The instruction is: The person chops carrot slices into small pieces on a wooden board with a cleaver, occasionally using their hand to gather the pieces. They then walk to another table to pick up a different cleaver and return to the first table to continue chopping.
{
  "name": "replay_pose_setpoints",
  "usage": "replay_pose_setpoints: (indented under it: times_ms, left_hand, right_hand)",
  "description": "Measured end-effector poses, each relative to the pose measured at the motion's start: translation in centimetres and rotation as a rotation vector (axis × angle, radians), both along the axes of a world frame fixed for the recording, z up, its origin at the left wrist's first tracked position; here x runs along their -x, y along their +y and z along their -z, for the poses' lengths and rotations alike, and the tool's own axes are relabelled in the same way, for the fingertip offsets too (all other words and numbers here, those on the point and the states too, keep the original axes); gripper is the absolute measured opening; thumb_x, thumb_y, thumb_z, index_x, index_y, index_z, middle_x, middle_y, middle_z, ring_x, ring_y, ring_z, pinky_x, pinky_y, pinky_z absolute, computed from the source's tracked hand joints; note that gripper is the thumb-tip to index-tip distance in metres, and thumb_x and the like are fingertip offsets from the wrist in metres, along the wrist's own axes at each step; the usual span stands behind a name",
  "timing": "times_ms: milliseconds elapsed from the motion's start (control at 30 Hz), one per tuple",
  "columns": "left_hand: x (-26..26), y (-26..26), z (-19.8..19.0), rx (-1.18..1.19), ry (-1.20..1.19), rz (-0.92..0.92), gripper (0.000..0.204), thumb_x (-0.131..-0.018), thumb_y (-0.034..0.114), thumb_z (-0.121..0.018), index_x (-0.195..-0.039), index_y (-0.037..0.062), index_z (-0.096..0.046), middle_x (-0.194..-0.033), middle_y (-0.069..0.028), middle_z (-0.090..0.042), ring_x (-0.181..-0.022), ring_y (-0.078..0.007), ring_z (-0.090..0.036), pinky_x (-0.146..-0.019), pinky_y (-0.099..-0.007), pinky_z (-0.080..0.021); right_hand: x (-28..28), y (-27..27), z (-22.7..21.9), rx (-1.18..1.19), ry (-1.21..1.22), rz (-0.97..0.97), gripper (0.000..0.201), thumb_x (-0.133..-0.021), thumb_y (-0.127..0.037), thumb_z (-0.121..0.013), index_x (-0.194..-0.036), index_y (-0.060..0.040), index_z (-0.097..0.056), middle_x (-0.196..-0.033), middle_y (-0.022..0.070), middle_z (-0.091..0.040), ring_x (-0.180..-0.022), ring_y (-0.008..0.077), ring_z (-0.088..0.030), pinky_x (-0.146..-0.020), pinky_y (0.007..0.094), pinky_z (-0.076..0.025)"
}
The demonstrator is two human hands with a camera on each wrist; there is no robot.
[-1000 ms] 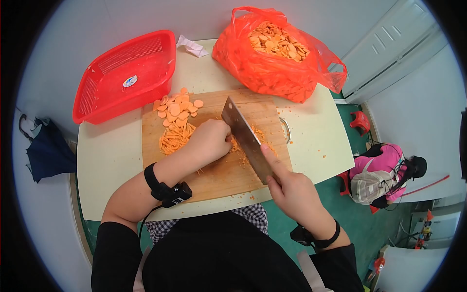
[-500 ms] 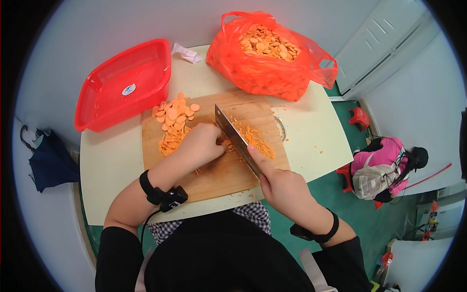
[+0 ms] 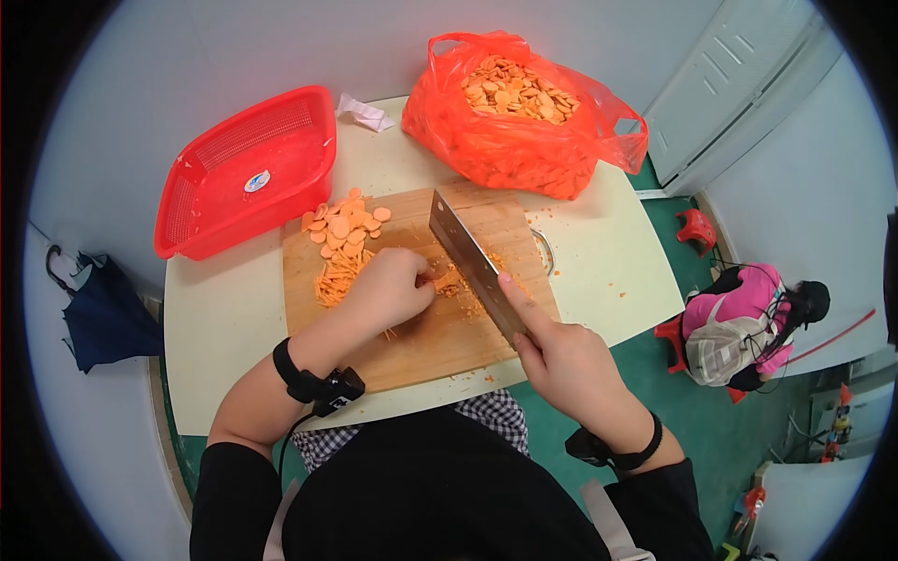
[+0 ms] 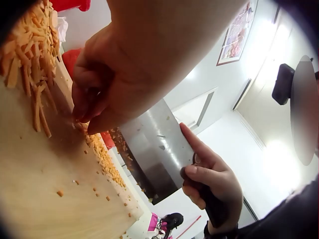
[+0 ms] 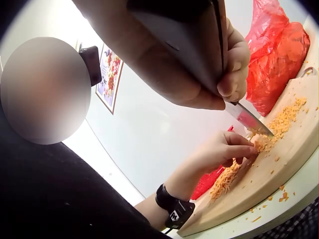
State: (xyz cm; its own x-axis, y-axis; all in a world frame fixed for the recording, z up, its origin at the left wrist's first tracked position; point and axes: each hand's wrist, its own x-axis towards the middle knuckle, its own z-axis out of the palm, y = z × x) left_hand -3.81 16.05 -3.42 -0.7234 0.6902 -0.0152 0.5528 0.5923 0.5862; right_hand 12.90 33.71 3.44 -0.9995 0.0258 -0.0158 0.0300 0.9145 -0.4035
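My right hand grips the dark handle of a cleaver, its index finger laid along the blade, over the wooden board. Left of the blade, my left hand has curled fingers that pinch some orange strips against the board. Finely diced orange bits lie beside the blade. Orange strips and round orange slices are piled at the board's left side. In the left wrist view the cleaver is held tilted, bits stuck along it.
A red basket stands at the table's back left, with crumpled paper beside it. A red plastic bag full of orange slices sits at the back right. A person in pink sits beyond the table's right side; a dark umbrella hangs left.
The cleaver first shifted left over the board, then back right, away from my left hand. My left hand stays by the strips. The whole head view has shifted slightly.
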Motion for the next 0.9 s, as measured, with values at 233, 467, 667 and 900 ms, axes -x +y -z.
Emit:
replay_pose_setpoints:
  times_ms: [233, 467, 667, 900]
  left_hand:
    - [-0.8, 0.6, -1.1, 0.005, -0.059, 0.014, 0.019, -0.074, 0.016, -0.069, -0.082, -0.0017, -0.070, -0.077, -0.0197, -0.064, -0.074, -0.0331, -0.064, -0.069, -0.0394, -0.051]
    - [-1.0, 0.7, 0.6, -0.058, 0.079, 0.025, 0.014, -0.074, 0.014, -0.069, -0.080, 0.0017, -0.071, -0.081, -0.0164, -0.063, -0.076, -0.0349, -0.063, -0.071, -0.0421, -0.051]
    - [-1.4, 0.6, 0.7, -0.030, 0.171, 0.007, 0.014, -0.074, 0.015, -0.070, -0.077, 0.0018, -0.070, -0.078, -0.0154, -0.060, -0.075, -0.0342, -0.062, -0.070, -0.0429, -0.050]
    - [-1.4, 0.7, 1.3, -0.087, 0.187, 0.015, 0.014, -0.073, 0.013, -0.069, -0.074, -0.0005, -0.068, -0.076, -0.0172, -0.061, -0.074, -0.0351, -0.062, -0.068, -0.0425, -0.050]
  right_hand:
    - [0.3, -0.8, 0.6, 0.003, -0.079, 0.008, 0.063, -0.088, -0.014, -0.055, -0.146, -0.0209, -0.033, -0.055, 0.0138, -0.056, -0.050, 0.0334, -0.059, -0.049, 0.0432, -0.049]
    - [0.2, -1.2, 1.1, -0.017, -0.076, 0.003, 0.064, -0.087, -0.014, -0.055, -0.146, -0.0232, -0.033, -0.056, 0.0145, -0.056, -0.051, 0.0340, -0.059, -0.050, 0.0430, -0.050]
    - [-0.1, -0.7, 0.0, 0.031, -0.046, 0.022, 0.062, -0.088, -0.013, -0.053, -0.146, -0.0199, -0.033, -0.055, 0.0130, -0.056, -0.049, 0.0323, -0.059, -0.048, 0.0426, -0.048]
    - [-0.1, -1.0, 0.4, -0.027, -0.086, -0.021, 0.063, -0.088, -0.013, -0.053, -0.147, -0.0179, -0.032, -0.056, 0.0137, -0.057, -0.049, 0.0325, -0.059, -0.048, 0.0425, -0.048]
